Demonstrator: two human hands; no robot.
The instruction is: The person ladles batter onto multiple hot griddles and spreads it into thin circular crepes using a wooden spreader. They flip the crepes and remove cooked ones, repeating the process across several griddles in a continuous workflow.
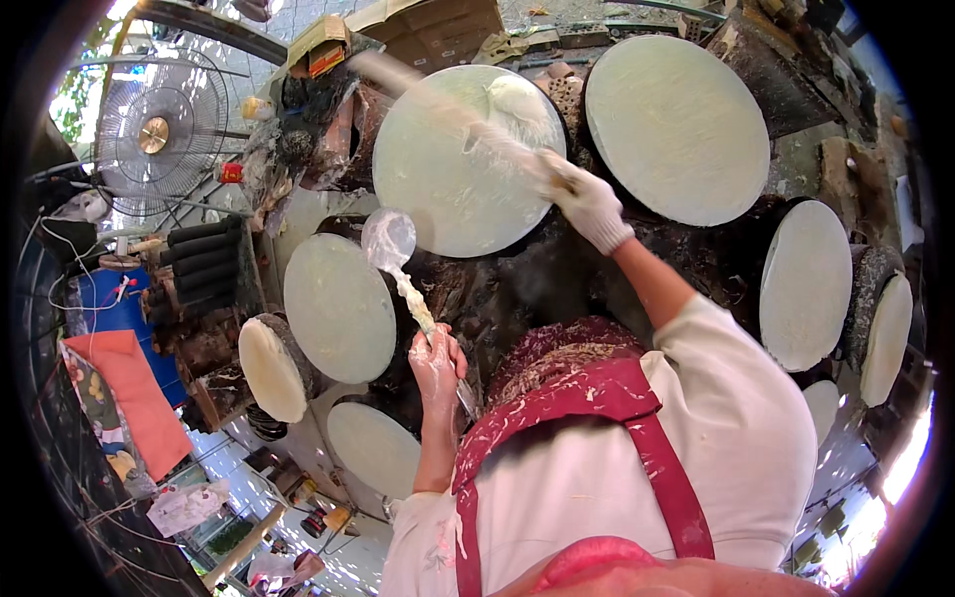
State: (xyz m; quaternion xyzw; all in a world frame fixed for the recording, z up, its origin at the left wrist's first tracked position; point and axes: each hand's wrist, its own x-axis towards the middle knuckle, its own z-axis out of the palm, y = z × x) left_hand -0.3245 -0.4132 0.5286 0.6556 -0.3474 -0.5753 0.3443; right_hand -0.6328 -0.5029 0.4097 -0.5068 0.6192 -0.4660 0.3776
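Observation:
My bare left hand [439,367], smeared with pale batter, grips the handle of a metal ladle [389,237]. Batter clings thickly to the upper handle, and the ladle's round end overlaps the near edge of a large griddle. My right hand [583,195] wears a white knit glove and is closed on a long flat stick [448,112], blurred by motion. The stick slants over the large round griddle [462,224], whose surface is pale and whitish. A mound of white batter [516,101] sits at that griddle's far right side, partly beside the stick.
Another large pale round griddle [677,130] is at the far right. Several smaller round ones surround me, including a left one [339,307] and a right one [806,285]. A wire-guarded fan [154,134] stands far left, above dark cylindrical briquettes [205,257]. A cardboard box [440,33] lies beyond.

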